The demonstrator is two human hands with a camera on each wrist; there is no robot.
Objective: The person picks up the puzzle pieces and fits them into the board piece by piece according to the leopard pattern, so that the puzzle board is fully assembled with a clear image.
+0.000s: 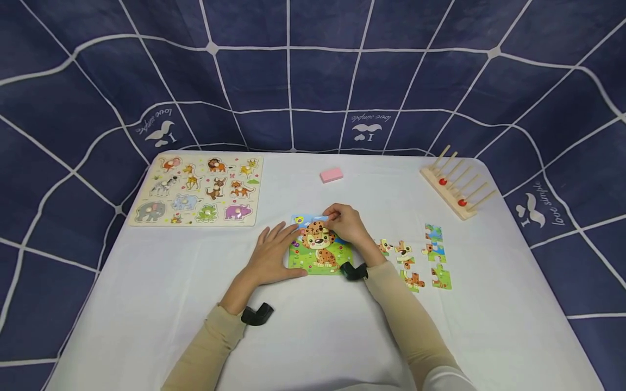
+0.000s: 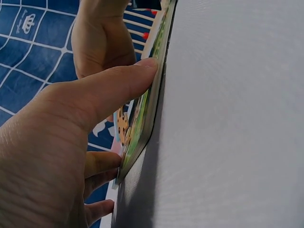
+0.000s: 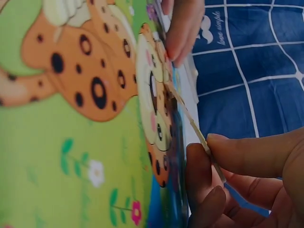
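Note:
A leopard picture puzzle board [image 1: 313, 266] lies flat on the white table, green at the bottom and blue at the top. My left hand [image 1: 274, 255] steadies it, thumb [image 2: 128, 80] along the near edge and spread fingers at the left side. Between thumb and fingers, my right hand [image 1: 346, 224] pinches a thin puzzle piece [image 3: 202, 137], seen edge-on in the right wrist view. That piece is tilted over the leopard's head, its far end right at the picture. Loose puzzle pieces [image 1: 434, 251] lie to the right, partly behind my right forearm.
An animal peg puzzle [image 1: 220, 213] lies at the back left. A pink block [image 1: 331, 175] sits at the back middle. At the back right stands a wooden rack [image 1: 447, 193] with upright pegs and red beads. A blue checked cloth [image 1: 323, 76] hangs behind the table.

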